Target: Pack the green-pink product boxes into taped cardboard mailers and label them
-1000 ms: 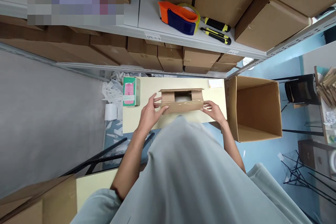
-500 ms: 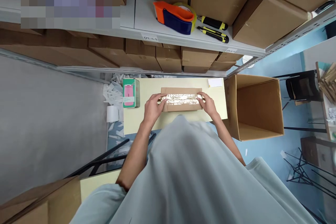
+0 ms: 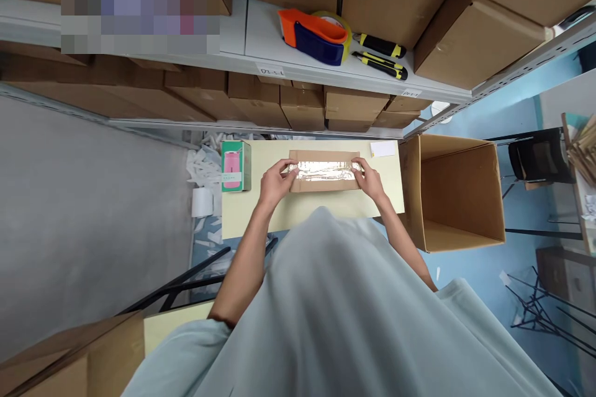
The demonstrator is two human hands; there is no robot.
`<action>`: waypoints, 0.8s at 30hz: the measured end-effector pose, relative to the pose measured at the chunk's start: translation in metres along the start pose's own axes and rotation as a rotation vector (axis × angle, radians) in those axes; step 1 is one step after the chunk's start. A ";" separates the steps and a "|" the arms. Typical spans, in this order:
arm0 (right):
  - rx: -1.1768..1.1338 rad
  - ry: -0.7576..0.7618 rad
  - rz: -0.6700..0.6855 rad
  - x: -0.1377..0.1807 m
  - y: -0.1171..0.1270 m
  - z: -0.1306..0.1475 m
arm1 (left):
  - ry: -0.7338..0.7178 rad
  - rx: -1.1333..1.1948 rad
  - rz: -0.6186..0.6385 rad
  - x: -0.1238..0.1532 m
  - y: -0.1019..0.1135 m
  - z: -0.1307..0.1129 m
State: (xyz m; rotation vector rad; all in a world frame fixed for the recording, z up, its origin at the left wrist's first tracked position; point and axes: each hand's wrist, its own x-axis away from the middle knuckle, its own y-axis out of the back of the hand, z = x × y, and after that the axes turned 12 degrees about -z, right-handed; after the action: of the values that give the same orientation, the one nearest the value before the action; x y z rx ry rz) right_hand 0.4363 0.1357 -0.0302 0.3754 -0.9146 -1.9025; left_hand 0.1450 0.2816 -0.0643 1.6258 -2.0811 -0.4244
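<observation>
A small flat cardboard box [image 3: 326, 187] is in front of me over the cream table. A wide strip of shiny clear tape [image 3: 325, 171] runs along its upper face. My left hand [image 3: 275, 183] grips the left end, thumb on the tape and fingers at the far corner. At the opposite end my right hand [image 3: 370, 181] holds it the same way. The fingertips of both hands are partly hidden round the ends. To the left of my left hand stands a green box with a pink picture [image 3: 236, 166].
On the shelf above lie an orange and blue tape dispenser [image 3: 314, 37] and two yellow and black utility knives [image 3: 380, 56]. A white card [image 3: 382, 149] lies at the table's back right. A large open carton [image 3: 459, 192] stands to the right. A paper roll [image 3: 202, 202] is at the left.
Both hands have shifted the cardboard box slightly away from me, and the glare on its tape has altered. My view has moved a little.
</observation>
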 end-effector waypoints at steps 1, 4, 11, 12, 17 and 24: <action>-0.008 -0.003 0.009 0.005 -0.001 0.001 | 0.008 0.004 0.004 0.005 0.003 0.003; -0.060 -0.031 0.019 0.021 -0.003 0.001 | 0.045 -0.024 -0.008 0.020 0.009 0.009; -0.055 -0.024 -0.016 0.029 0.007 -0.018 | 0.053 -0.100 0.027 0.022 -0.011 -0.005; -0.023 -0.029 -0.018 0.028 0.008 -0.021 | 0.054 -0.104 0.029 0.019 -0.015 -0.006; 0.099 -0.044 0.001 0.006 -0.002 -0.029 | 0.062 -0.136 0.003 0.004 -0.032 -0.004; 0.195 0.008 0.060 0.000 -0.023 -0.031 | 0.044 -0.226 0.001 0.019 -0.033 0.014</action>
State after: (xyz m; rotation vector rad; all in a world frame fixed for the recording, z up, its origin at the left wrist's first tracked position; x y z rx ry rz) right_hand 0.4404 0.1280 -0.0677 0.4658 -1.0985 -1.7608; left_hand 0.1608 0.2548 -0.0897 1.4883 -1.9245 -0.5942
